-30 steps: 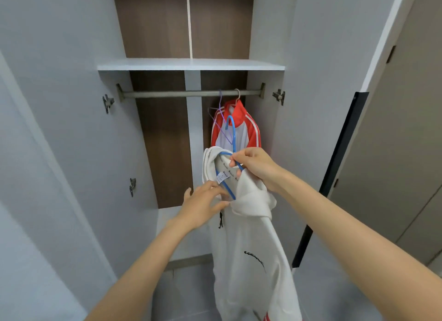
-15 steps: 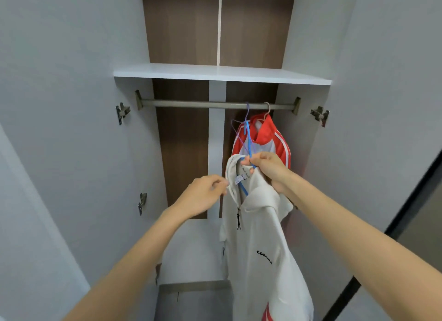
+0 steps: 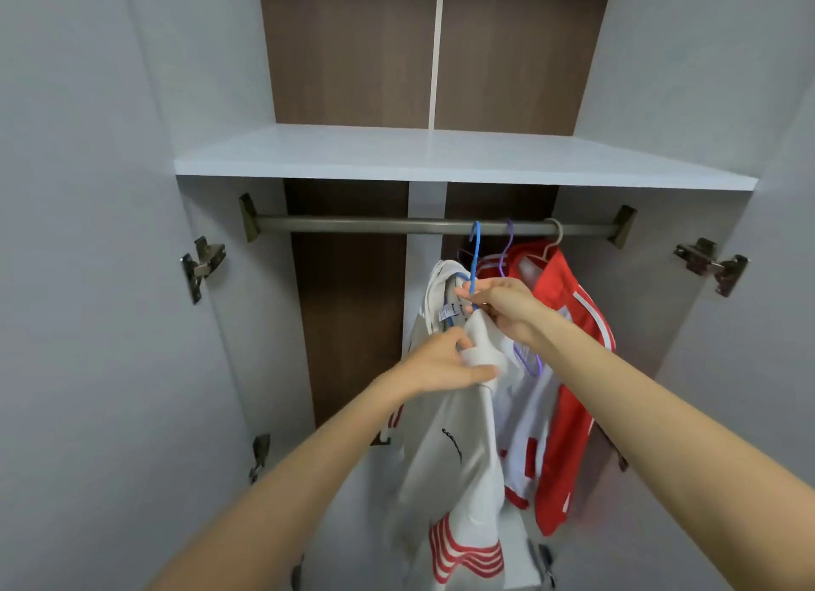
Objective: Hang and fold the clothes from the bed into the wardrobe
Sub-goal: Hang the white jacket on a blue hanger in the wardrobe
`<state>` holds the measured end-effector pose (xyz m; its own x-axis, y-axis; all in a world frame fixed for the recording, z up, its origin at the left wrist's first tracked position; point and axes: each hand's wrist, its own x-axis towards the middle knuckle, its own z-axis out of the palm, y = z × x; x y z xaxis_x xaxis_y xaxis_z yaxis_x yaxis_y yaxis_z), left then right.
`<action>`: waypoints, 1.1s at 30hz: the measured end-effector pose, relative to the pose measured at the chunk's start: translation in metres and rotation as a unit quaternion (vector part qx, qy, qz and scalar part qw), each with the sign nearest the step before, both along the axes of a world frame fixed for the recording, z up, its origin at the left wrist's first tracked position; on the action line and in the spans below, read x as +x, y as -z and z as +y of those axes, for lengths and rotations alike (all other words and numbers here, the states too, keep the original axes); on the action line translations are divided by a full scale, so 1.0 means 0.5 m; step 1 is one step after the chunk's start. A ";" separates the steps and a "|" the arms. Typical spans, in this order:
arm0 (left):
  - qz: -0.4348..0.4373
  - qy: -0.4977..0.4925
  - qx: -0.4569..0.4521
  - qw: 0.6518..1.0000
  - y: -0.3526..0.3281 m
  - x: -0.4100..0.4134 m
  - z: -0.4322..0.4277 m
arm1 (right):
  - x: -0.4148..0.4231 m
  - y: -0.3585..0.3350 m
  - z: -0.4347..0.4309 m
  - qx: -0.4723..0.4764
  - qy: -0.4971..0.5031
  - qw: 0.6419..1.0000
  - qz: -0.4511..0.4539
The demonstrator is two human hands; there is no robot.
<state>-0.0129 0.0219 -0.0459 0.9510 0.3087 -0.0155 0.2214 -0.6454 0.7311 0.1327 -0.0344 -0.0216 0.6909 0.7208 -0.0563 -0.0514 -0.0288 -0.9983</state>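
Observation:
A white jacket (image 3: 450, 449) with red-striped cuffs hangs on a blue hanger (image 3: 474, 255). The hanger's hook is right at the metal rail (image 3: 353, 225); I cannot tell whether it rests on it. My right hand (image 3: 502, 304) grips the hanger's neck together with the jacket's collar. My left hand (image 3: 441, 365) pinches the white fabric at the shoulder. To the right, a red and white jacket (image 3: 569, 370) hangs from the rail on a pale hanger. An empty purple hanger (image 3: 509, 255) hangs between the two.
A white shelf (image 3: 441, 158) spans the wardrobe above the rail. Both grey doors stand open, with metal hinges at left (image 3: 205, 260) and right (image 3: 710, 264). The left half of the rail carries nothing.
I have moved closer to the wardrobe and lifted the white jacket on its blue hanger up to the rail. My left hand went from the collar to the shoulder fabric.

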 end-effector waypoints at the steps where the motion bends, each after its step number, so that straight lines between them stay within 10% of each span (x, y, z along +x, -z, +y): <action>1: -0.003 -0.008 0.003 1.000 0.006 0.021 0.022 | 0.019 -0.002 0.021 0.006 -0.001 1.000 0.009; 19: 0.021 -0.112 -0.078 0.991 0.136 0.293 0.294 | 0.298 0.110 0.317 -0.021 -0.055 0.997 0.040; 27: 0.005 -0.155 -0.049 0.987 0.135 0.340 0.277 | 0.355 0.088 0.260 -0.186 -0.045 0.932 -0.307; 33: -0.098 -0.197 -0.076 0.973 0.128 0.363 0.230 | 0.375 0.117 0.126 -0.026 0.265 0.852 -0.450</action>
